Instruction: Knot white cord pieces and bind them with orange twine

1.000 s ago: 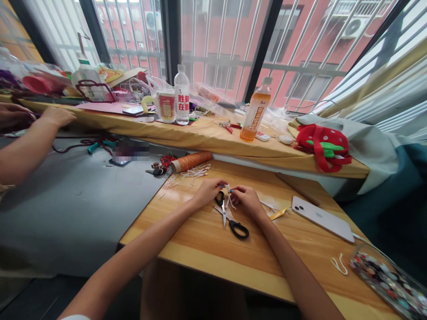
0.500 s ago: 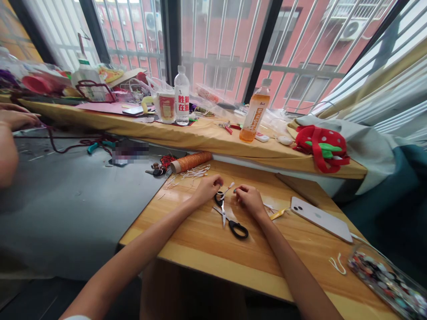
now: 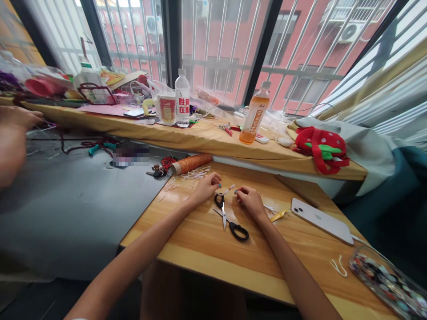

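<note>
A short white cord (image 3: pixel 229 189) with an orange-brown wrapped part lies between my hands, above the scissors' upper handle. My left hand (image 3: pixel 207 187) is closed in a pinch at the cord's left end; the exact contact is too small to make out. Close to the cord's right end is my right hand (image 3: pixel 249 199), thumb and fingers pressed together. Whatever its fingertips hold, if anything, cannot be made out. Just below both hands, black-handled scissors (image 3: pixel 224 214) rest on the wooden table with their blades parted.
Behind my left hand lie a spool of orange thread (image 3: pixel 193 163) and several white cords (image 3: pixel 196 173). To the right are a yellow strip (image 3: pixel 279 215), a phone (image 3: pixel 320 220) and a box of beads (image 3: pixel 387 278). Bottles line the ledge (image 3: pixel 207 135). Another person's arm (image 3: pixel 13 142) shows at left.
My left fingers have shifted slightly, and the cord between my hands lies flatter. The other person's hand at left has moved a little. The scissors stay where they were.
</note>
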A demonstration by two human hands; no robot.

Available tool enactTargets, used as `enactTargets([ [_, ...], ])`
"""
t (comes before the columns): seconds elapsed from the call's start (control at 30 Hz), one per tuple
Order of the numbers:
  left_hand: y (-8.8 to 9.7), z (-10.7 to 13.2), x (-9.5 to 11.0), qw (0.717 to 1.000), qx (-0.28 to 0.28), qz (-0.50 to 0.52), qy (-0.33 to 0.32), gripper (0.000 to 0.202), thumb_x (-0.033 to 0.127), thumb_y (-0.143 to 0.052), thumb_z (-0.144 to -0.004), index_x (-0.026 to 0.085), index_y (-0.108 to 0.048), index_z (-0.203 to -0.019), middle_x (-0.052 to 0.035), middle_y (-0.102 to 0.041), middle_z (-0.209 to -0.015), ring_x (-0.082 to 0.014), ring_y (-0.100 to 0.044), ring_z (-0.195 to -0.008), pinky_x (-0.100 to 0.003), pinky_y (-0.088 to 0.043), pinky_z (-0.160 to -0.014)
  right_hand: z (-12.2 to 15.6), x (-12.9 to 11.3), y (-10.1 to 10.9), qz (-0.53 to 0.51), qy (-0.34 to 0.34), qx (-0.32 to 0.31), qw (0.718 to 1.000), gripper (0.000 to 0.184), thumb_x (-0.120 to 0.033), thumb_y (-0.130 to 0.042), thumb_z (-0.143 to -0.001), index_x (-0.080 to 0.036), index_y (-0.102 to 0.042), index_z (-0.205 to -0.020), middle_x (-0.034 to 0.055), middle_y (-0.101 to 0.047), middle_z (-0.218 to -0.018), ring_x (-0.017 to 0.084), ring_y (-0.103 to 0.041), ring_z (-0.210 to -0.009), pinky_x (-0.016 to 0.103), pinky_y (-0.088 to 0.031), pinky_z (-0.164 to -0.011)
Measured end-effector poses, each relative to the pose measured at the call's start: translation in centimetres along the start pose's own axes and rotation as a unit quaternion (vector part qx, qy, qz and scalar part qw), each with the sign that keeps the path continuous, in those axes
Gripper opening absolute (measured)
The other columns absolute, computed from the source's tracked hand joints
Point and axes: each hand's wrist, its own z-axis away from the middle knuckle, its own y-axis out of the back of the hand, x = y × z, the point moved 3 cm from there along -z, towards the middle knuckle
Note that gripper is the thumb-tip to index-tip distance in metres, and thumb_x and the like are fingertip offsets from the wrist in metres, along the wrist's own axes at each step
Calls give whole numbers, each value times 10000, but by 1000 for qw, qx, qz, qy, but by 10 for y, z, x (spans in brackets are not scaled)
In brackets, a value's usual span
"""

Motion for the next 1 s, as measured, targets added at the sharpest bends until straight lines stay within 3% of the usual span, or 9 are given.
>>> enactTargets([
  [0.17, -2, -3, -7, 995, -58, -84, -6, 311, 41, -408, -691, 139, -577, -933, -21, -626, -779, -109, -551, -719, -222, -414, -699, -2, 6, -7, -98, 15, -57, 993, 170, -257, -460, -646, -148, -564, -723, -15, -544, -550, 85, -482, -423, 180, -374, -393],
  [0.3, -1, -1, -2, 981, -78, -162, -69, 285, 48, -413, -697, 143, -634, -851, -44, -624, -870, -135, -532, -833, -238, -395, -780, -2, 6, -7, -73, 17, -83, 994, 200, -239, -463, -655, -137, -599, -761, -16, -535, -539, 81, -476, -423, 174, -360, -389],
  [0.43, -1, 1, 1, 972, -98, -189, -97, 262, 77, -437, -713, 134, -634, -875, -59, -612, -875, -137, -527, -821, -229, -400, -761, -3, 8, -6, -52, 9, -110, 993, 256, -219, -464, -670, -115, -608, -853, -15, -532, -528, 85, -475, -429, 180, -365, -408],
  [0.57, -6, 1, -2, 967, -107, -202, -117, 226, 107, -451, -737, 127, -624, -881, -60, -598, -857, -134, -512, -810, -226, -397, -748, -3, 2, -5, 36, 68, -72, 994, 315, -208, -477, -695, -114, -569, -982, 17, -581, -665, 101, -510, -509, 205, -405, -500],
  [0.7, -10, 0, -6, 953, -82, -240, -164, 187, 166, -463, -760, 137, -617, -862, -52, -583, -840, -145, -485, -826, -246, -378, -773, 4, -11, -8, 182, 179, -16, 967, 213, -178, -456, -742, -148, -613, -881, 47, -580, -750, 126, -531, -675, 221, -396, -673],
  [0.8, -12, 0, -8, 942, -74, -266, -191, 185, 193, -444, -781, 150, -619, -823, -47, -571, -823, -147, -470, -825, -249, -374, -767, 9, -16, -12, 250, 198, -14, 948, 228, -175, -388, -796, -152, -615, -806, 57, -568, -784, 125, -531, -715, 208, -379, -690],
  [1.0, -11, 3, -4, 934, -64, -283, -208, 190, 205, -428, -792, 153, -609, -823, -48, -562, -833, -150, -457, -825, -257, -374, -760, 14, -20, -16, 311, 215, -20, 925, 214, -170, -360, -818, -155, -573, -832, 47, -559, -822, 125, -525, -733, 201, -358, -679],
])
